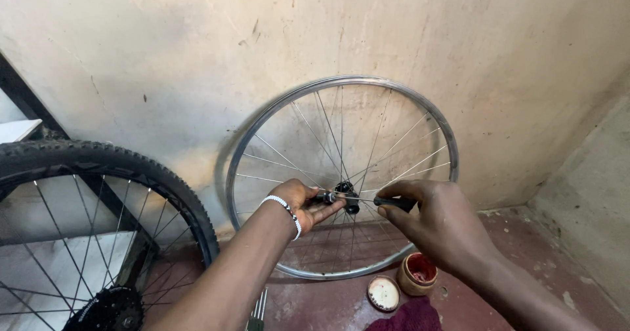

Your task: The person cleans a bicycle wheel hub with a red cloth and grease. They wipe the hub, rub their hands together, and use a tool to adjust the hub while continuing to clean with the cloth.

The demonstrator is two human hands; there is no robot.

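Note:
A bare silver bicycle rim (pixel 275 118) with thin spokes leans upright against the beige wall. Its black hub (pixel 346 189) sits at the centre. My left hand (pixel 300 202), with a white bead bracelet at the wrist, grips the hub's near end. My right hand (pixel 436 223) holds a slim black-handled tool (pixel 394 202) whose metal tip points left into the hub's axle.
A second wheel with a knobby black tyre (pixel 98 157) and a cassette (pixel 108 310) stands at left. On the reddish floor sit a small open tub of red grease (pixel 420 273), its lid (pixel 384 293), a dark red cloth (pixel 407 318) and metal tools (pixel 258 310).

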